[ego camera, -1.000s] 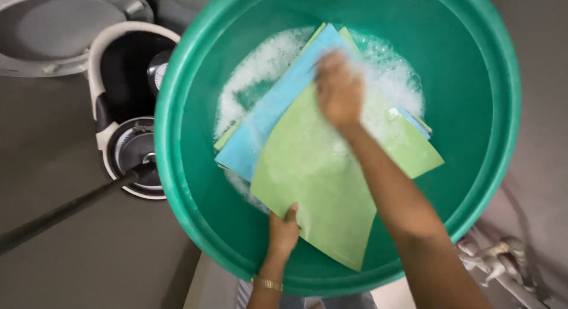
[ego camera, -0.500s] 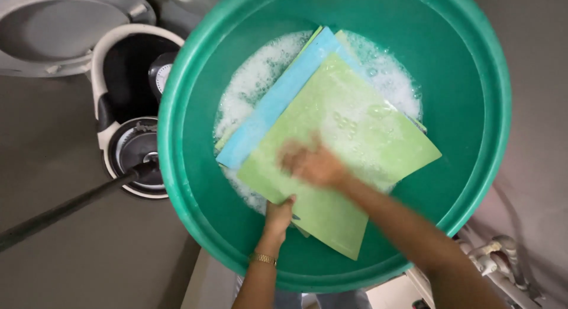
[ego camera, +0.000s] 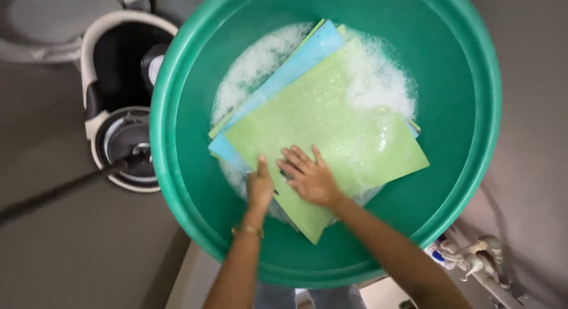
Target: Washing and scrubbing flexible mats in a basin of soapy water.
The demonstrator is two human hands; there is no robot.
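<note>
At far left we see a mop bucket (ego camera: 121,108) with a dark handle (ego camera: 59,190) slanting out of it, just beside the green tub (ego camera: 473,108). Our left hand (ego camera: 259,187), a bangle (ego camera: 247,230) at its wrist, pinches the near edge of the green sheet (ego camera: 331,119), thumb on top. Our right hand (ego camera: 307,176) lies flat on that sheet, fingers spread. The green sheet tops a stack with a blue sheet (ego camera: 296,63) under it, lying in the tub's suds (ego camera: 378,84). White pipes (ego camera: 473,261) sit at lower right.

Glossy plastic basin (ego camera: 473,96), wet green sheet (ego camera: 331,119)
</note>
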